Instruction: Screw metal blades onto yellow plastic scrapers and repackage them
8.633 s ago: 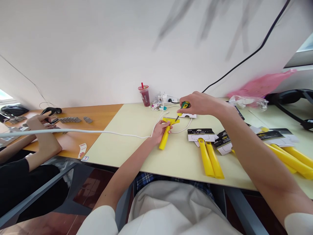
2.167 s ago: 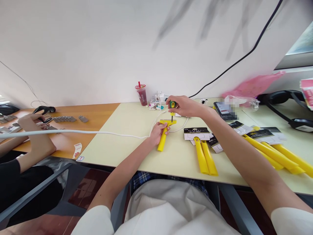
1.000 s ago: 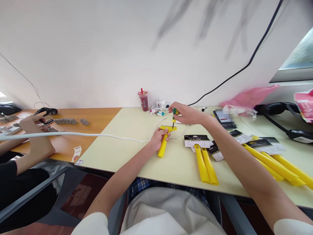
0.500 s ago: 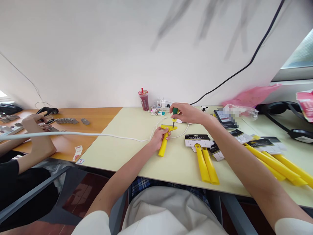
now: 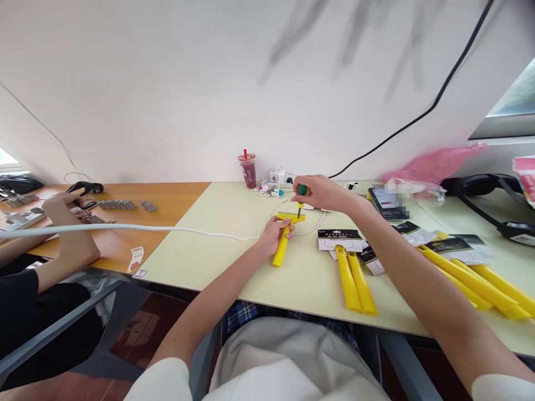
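Observation:
My left hand is closed around a yellow scraper, just below its wide head, and steadies it over the pale table. In my right hand is a screwdriver with a green and yellow handle, held upright. Its shaft points down at the scraper's head; whether the tip sits in a screw is too small to tell. Right of the scraper lie two more yellow scrapers with a black and white card over their heads. Further right, under and past my right forearm, several carded scrapers lie in a heap.
A drink cup and white chargers stand by the wall. A white cable crosses the table. At right are a phone, a pink bag and a black headset. Another person's arm rests at the orange table.
My right hand's fingers have shifted around the screwdriver handle, which shows its end more now. The view has moved slightly; the scraper stays in my left hand.

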Available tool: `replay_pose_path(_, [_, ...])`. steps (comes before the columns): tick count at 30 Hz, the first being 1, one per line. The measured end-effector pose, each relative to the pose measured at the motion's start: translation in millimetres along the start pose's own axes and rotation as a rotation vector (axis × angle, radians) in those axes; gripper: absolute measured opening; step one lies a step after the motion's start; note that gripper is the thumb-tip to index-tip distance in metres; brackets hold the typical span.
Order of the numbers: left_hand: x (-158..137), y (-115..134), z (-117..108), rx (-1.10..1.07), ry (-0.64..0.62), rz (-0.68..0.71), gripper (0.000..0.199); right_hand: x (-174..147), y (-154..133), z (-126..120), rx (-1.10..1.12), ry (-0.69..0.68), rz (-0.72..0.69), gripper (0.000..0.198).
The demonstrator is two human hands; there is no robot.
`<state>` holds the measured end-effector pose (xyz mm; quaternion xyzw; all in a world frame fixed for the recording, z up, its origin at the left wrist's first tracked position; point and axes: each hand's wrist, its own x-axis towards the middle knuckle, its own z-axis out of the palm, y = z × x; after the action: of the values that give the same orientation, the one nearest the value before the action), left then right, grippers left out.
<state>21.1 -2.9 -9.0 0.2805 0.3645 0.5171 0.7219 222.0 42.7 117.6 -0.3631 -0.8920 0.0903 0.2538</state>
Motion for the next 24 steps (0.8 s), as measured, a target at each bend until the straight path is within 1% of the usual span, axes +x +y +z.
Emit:
replay_pose_path(2, [-0.1,-0.7,0.3,-0.002,0.006,0.002,0.039,-1.0,1.3,0.0,-0.014,0.004,-0.005,0.024])
replay_pose_path(4, [-0.1,-0.9,0.3,-0.003,0.016,-0.002,0.038,-2.6,3.9,-0.1,0.005,-0.002,-0.022,0.017])
replay_pose_path(8, [0.2,1.2,-0.6,-0.001,0.014,0.000,0.040,-3.2,6.6,-0.6,0.073,-0.026,-0.034,0.020])
replay_pose_path(10, [0.6,2.1,-1.4,-0.002,0.015,0.008,0.038,-1.6,5.2,-0.2,0.059,-0.023,-0.037,0.017])
replay_pose_path(13, [1.6,1.7,-2.4,-0.002,0.011,0.010,0.035,0.4,2.2,1.4,0.000,-0.014,-0.016,0.020])
replay_pose_path(15, [2.6,0.3,-2.8,-0.003,0.011,0.009,0.037,0.1,1.2,1.9,-0.027,-0.005,0.007,0.022])
replay_pose_path(17, [3.5,-0.9,-3.0,-0.003,0.016,0.010,0.040,-1.6,0.9,1.0,-0.035,-0.011,0.020,0.020])
replay_pose_path(22, [4.2,-0.5,-2.1,-0.004,0.032,0.018,0.038,-4.9,-0.4,-3.2,0.093,-0.099,0.024,0.013])
replay_pose_path(24, [3.9,0.4,-1.7,-0.006,0.049,0.022,0.036,-3.8,-0.8,-2.6,0.136,-0.104,0.029,0.012])
